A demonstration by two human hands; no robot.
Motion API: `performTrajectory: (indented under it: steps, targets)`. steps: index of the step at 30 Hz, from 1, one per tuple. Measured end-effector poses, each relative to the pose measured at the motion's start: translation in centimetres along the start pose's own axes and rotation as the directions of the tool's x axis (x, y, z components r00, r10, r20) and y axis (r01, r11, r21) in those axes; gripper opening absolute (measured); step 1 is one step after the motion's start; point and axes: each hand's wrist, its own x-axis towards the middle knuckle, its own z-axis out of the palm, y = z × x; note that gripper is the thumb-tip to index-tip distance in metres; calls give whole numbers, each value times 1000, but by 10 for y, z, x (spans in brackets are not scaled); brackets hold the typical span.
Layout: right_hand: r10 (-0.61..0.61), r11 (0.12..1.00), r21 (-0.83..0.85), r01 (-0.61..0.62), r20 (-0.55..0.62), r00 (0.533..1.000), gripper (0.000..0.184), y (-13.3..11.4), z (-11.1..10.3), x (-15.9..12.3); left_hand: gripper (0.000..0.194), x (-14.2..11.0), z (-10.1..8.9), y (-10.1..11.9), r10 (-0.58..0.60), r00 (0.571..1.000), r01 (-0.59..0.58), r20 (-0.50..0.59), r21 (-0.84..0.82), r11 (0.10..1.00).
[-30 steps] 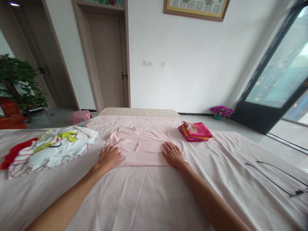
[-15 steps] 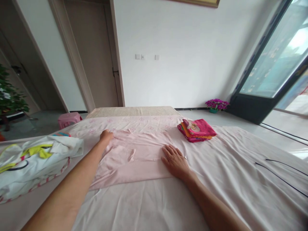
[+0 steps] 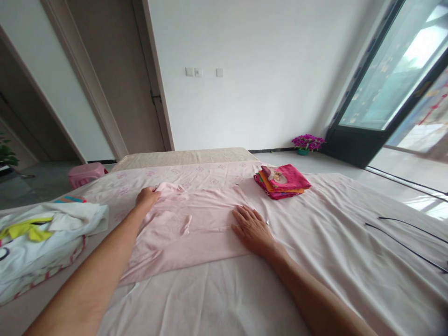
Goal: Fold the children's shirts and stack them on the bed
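A pale pink shirt [image 3: 206, 224] lies spread on the bed sheet, with wrinkles toward its left end and a small sleeve-like fold in the middle. At its far left corner my left hand [image 3: 147, 198] is closed, pinching the cloth by the edge. My right hand [image 3: 254, 229] rests flat on the shirt's right end, fingers stretched out, with a ring showing on it. Just beyond that hand sits a stack of folded clothes [image 3: 282, 181], bright pink on top with orange below.
At the left lies a loose heap of white clothes [image 3: 52, 238] with yellow parts. Thin dark glasses temples [image 3: 406, 247] lie on the sheet [image 3: 329, 252] at the right. A pink stool [image 3: 86, 174] and a pot of purple flowers [image 3: 308, 142] stand on the floor beyond.
My left hand has moved from the shirt's near left part to its far left corner and gripped it. The left part is more spread out. My right hand stays flat; the view has turned right.
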Motion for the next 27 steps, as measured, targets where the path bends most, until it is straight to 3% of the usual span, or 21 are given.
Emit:
performTrajectory:
  steps: [3,5,7,9,13,16,20,27]
  targets:
    - [16,1000,9,-16,1,1000,50,0,1,-1,20,-19,-11,11,42,999,-42,-3,6,999]
    - [16,1000,17,-16,1,1000,50,-1,1,-1,28,-44,-23,10,133,991,-132,31,-40,990]
    - [14,1000,25,-14,1,1000,49,-2,1,-2,28,-77,-34,1,289,953,-280,91,-96,955]
    - [14,999,34,-14,-6,1000,48,-3,-1,-2,22,-113,-41,-15,390,904,-389,173,-43,920]
    - [5,997,72,-4,-20,1000,46,-4,-6,-3,29,-164,-41,-44,423,857,-459,294,59,887]
    - [41,991,125,-37,-36,998,46,-2,-10,-2,20,-174,-37,-49,454,842,-503,290,120,856]
    - [93,981,172,-89,-18,995,43,2,-14,12,16,-172,-35,-48,470,867,-491,165,118,863]
    - [168,984,66,-167,-3,986,55,21,-12,81,23,-172,-32,-69,267,962,-264,61,-58,963]
